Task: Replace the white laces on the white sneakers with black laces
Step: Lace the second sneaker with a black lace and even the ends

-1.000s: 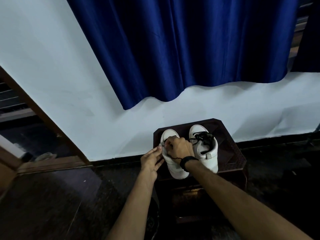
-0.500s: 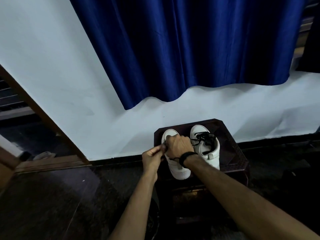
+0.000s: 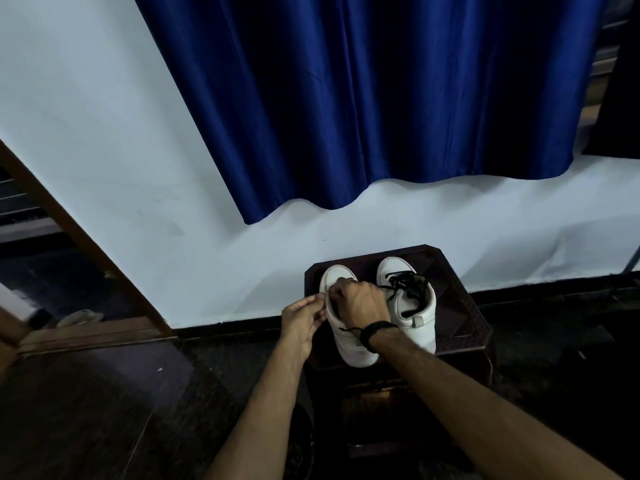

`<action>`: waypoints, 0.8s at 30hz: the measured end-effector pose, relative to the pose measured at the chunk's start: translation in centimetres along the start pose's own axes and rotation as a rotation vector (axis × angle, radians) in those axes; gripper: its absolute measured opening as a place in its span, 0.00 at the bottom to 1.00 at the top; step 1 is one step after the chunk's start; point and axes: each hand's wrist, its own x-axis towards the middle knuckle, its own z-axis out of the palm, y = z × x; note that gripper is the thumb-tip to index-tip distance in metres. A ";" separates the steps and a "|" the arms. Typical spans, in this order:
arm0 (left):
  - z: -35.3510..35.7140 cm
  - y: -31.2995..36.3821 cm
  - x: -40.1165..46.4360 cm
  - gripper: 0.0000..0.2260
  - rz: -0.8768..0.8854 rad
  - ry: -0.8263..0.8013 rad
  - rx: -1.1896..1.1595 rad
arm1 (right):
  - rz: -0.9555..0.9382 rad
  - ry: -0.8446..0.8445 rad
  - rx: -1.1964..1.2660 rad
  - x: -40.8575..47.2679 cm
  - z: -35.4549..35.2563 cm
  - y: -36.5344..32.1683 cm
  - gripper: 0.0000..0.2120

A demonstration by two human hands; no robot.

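Right sneaker [image 3: 412, 306], frame centre-right, is already wearing black laces. Both hands, the left hand [image 3: 304, 318] and the right hand [image 3: 358, 301], are pinching a black lace [image 3: 341, 308] into the left sneaker [image 3: 349, 344]; its lacing is remaining unfinished.

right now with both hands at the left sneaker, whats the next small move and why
Probably draw the black lace snug through the eyelet being worked. Both the left hand and right hand pinch at the left sneaker, while the right sneaker already carries black lacing.
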 end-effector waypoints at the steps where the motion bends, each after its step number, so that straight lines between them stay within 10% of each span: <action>1: 0.2 -0.1 0.1 0.03 0.016 -0.002 0.027 | 0.010 0.014 0.028 0.0 0.1 0.1 0.15; 6: 0.4 0.7 0.5 0.10 0.137 0.091 0.118 | 0.035 0.011 0.086 -0.3 0.6 0.3 0.12; 13: -3.4 9.2 0.5 0.14 0.154 0.124 -0.429 | 0.011 0.061 0.083 -0.6 -0.2 -0.1 0.22; 16: -4.9 10.9 0.4 0.10 0.283 0.307 -0.075 | 0.022 0.098 0.038 -0.6 -0.1 0.0 0.26; 21: -3.8 6.9 -0.4 0.10 0.392 0.292 1.406 | 0.157 -0.057 -0.013 -0.9 -0.4 1.0 0.21; 24: -1.4 3.6 -0.6 0.13 0.437 -0.068 1.265 | 0.248 -0.048 0.152 -1.2 -0.4 1.2 0.21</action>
